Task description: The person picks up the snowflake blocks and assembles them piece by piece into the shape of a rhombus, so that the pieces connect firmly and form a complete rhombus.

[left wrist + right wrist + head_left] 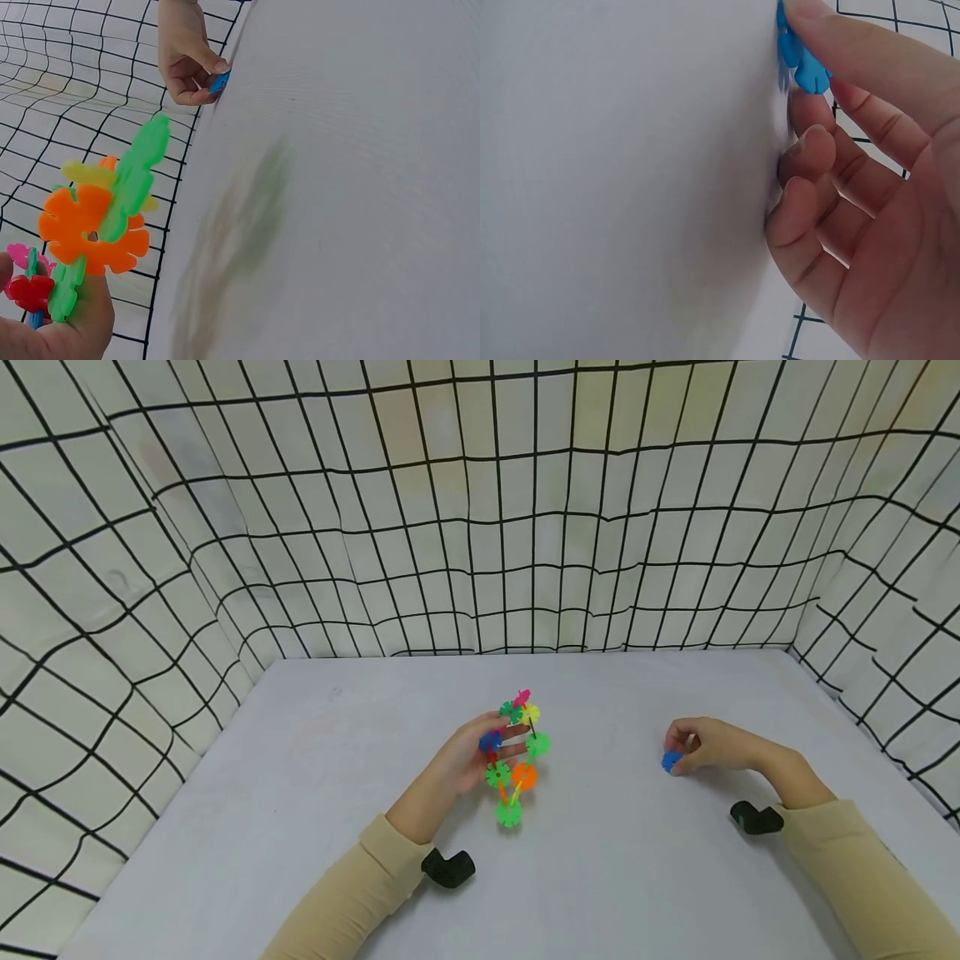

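Note:
A loop of linked plastic snowflake discs (524, 775) in green, orange, yellow, red, blue and pink is held up by my left hand (467, 753) near the middle of the table. Its fingers pass behind the loop. In the left wrist view, an orange disc (94, 230) and a green disc (139, 180) stick out beyond that hand. Off to the right, my right hand (720, 747) pinches a single blue snowflake disc (671, 762) between thumb and fingertips, down at the tabletop. The right wrist view shows the blue disc (810, 71) under the thumb, its other fingers curled against the white surface.
A white-covered table (315, 777) spreads beneath both hands. White walls with a black grid net (532, 527) enclose the back and the sides. Black wrist pieces (448, 868) sit at both beige sleeves.

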Motion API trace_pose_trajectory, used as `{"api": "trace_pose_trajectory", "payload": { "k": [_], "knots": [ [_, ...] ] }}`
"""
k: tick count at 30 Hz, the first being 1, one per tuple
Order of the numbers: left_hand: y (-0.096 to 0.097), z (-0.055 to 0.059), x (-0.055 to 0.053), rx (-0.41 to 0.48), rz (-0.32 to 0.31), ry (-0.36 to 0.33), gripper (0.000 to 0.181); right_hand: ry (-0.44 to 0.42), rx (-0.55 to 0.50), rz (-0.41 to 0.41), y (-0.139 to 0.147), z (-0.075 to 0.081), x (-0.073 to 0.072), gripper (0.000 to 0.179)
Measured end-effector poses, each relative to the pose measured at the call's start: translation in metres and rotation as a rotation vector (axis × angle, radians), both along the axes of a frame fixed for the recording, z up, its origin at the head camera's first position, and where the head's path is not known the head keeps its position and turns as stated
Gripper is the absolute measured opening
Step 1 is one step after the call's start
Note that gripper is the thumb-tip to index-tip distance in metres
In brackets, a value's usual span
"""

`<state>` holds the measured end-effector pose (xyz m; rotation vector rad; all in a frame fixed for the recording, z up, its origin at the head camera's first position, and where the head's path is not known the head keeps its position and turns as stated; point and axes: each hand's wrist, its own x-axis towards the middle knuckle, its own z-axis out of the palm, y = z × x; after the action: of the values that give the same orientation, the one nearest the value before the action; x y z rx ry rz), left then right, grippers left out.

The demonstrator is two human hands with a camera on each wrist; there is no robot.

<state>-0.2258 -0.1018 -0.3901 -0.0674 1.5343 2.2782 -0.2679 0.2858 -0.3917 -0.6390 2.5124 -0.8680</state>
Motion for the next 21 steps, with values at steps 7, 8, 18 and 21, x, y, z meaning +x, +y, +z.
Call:
{"api": "trace_pose_trajectory", "payload": {
  "k": [7,8,18,21],
  "knots": [
    [0.002,-0.003,0.000,-0.006,0.003,0.008,0.028,0.015,-0.027,0.034,0.001,0.003,0.001,0.016],
    [0.002,-0.003,0.000,-0.006,0.001,0.011,0.025,0.017,-0.036,0.034,0.002,0.004,0.001,0.014],
    [0.002,-0.002,0.000,0.000,-0.006,0.034,0.020,0.027,-0.205,0.003,-0.005,0.017,-0.001,0.011],
    [0.003,-0.001,0.001,0.009,-0.001,0.029,0.017,0.057,-0.230,-0.025,-0.012,0.021,0.000,0.014]
  ]
}}
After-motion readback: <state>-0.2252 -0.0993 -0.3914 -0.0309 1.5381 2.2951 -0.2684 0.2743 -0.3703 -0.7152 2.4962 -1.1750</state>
